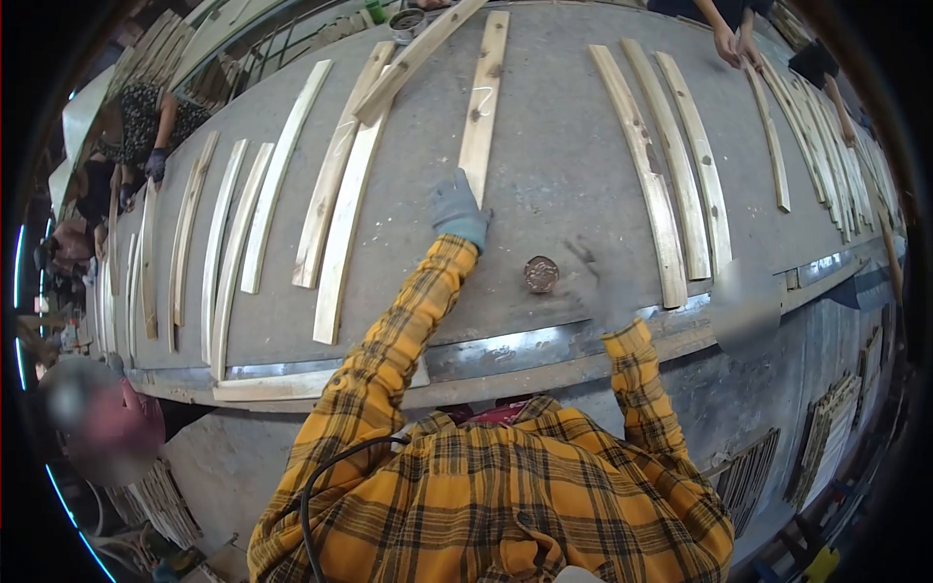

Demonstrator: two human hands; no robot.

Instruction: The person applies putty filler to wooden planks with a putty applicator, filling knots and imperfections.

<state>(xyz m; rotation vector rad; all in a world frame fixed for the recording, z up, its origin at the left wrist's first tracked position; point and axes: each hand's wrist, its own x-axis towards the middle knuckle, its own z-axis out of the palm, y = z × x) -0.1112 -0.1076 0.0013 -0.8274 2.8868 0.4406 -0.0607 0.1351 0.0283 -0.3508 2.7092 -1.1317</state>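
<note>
My left hand [459, 212], in a grey-blue glove, grips the near end of a wooden board [483, 97]. The board lies lengthwise on the grey table [554, 146], with dark knots and a chalk-like mark on its face. My right hand [607, 287] is smeared by motion over the table's near part, so its fingers do not show clearly. Just left of it stands a small round tin [541, 274] with something brown inside. Dark blurred streaks show between the tin and the right hand; I cannot make out what they are.
Left of my arm lie several boards [287, 175], one slanting board [418, 58] resting across others. More boards [671, 165] lie to the right. A co-worker's hands [737, 47] touch a board at the far right; other people stand left. A metal strip [505, 348] lines the near edge.
</note>
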